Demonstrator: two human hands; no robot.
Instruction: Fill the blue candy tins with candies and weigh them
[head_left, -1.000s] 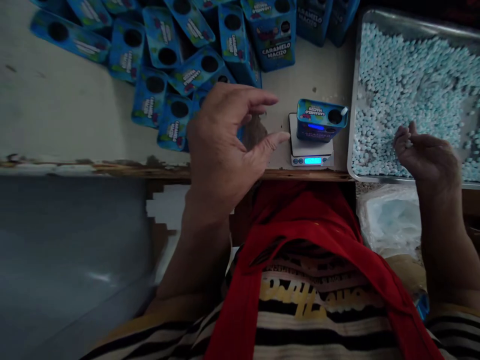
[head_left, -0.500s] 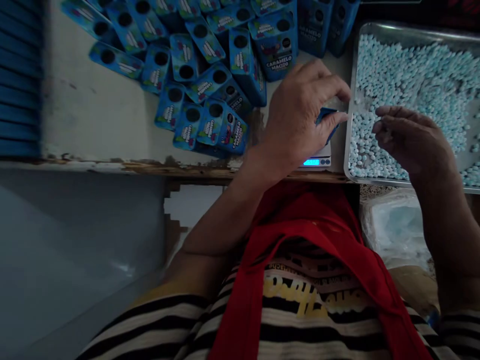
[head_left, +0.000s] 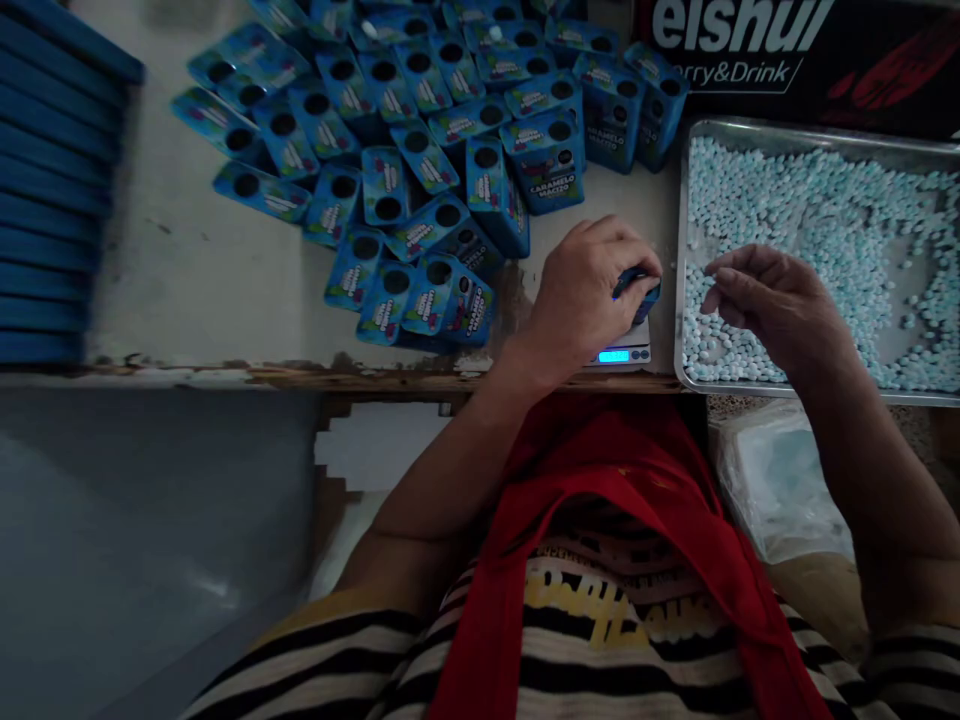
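Observation:
My left hand (head_left: pixel 585 300) is closed around a small blue candy box (head_left: pixel 639 292) that stands on a little digital scale (head_left: pixel 626 352) with a lit blue display. Most of the box is hidden under my fingers. My right hand (head_left: pixel 772 305) hovers over the near left part of a metal tray (head_left: pixel 681 250) full of pale blue candies (head_left: pixel 825 210). Its fingers are pinched together; whether they hold candies I cannot tell.
Several blue candy boxes (head_left: pixel 420 180) with round holes lie heaped on the white table (head_left: pixel 187 270) behind and left of the scale. A stack of flat blue sheets (head_left: pixel 52 190) sits far left. A dark carton (head_left: pixel 787 50) stands behind the tray. A plastic bag (head_left: pixel 780 480) lies below the tray.
My left hand moved right from above the box pile and took hold of the box on the scale. My right hand shifted left over the tray. The view tilted upward.

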